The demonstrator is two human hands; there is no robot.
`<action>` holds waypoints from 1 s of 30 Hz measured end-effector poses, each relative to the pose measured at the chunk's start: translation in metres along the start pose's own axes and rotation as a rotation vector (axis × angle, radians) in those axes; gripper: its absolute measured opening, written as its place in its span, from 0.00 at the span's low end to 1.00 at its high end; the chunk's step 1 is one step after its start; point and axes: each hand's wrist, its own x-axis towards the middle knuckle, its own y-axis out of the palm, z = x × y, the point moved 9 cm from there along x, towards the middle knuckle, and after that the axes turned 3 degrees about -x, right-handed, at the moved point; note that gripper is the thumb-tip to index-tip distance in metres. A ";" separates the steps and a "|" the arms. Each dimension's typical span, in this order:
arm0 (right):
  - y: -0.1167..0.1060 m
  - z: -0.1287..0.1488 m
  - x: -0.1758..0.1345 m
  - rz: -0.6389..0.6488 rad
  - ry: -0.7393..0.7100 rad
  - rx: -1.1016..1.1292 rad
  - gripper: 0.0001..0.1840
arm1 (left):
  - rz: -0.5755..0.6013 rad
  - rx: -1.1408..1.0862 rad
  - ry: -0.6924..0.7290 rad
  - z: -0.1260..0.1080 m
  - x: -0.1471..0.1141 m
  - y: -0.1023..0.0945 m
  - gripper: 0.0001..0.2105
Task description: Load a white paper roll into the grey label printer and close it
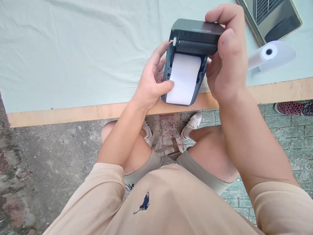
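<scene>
A black portable receipt printer (197,26) is held up over the table's near edge, its lid raised at the far end. White paper (184,80) lies across its body from beneath the roller. My left hand (156,76) is closed round the printer's left side, thumb pressing on the paper and a fingertip near the small white gear. My right hand (230,54) grips the lid's right end, thumb on the near face and fingers behind. Right of it, a roll of white paper (265,55) with a black core lies partly unrolled on the table.
A pale cloth (80,55) covers the table, with a bare wooden edge (73,112) along the front. A dark glossy flat object with a grille (276,19) lies at the far right. A patterned shoe (290,108) shows below the table on the right.
</scene>
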 end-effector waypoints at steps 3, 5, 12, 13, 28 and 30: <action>-0.001 -0.009 -0.001 -0.062 -0.011 0.242 0.21 | 0.045 -0.018 0.045 -0.005 -0.001 0.003 0.38; 0.003 -0.010 -0.001 -0.020 -0.008 0.258 0.17 | 0.077 -0.050 0.054 -0.007 -0.001 0.005 0.39; 0.014 -0.015 -0.003 0.226 0.066 0.399 0.30 | 0.035 -0.117 -0.010 -0.009 -0.004 0.005 0.33; 0.014 -0.017 -0.003 0.229 0.079 0.422 0.30 | 0.024 -0.104 -0.014 -0.009 -0.004 0.005 0.33; 0.002 -0.017 -0.001 0.164 0.048 0.364 0.21 | -0.039 -0.039 -0.013 0.000 -0.001 -0.008 0.28; 0.001 -0.015 -0.001 0.182 0.036 0.378 0.24 | -0.045 -0.023 -0.015 0.002 -0.001 -0.010 0.29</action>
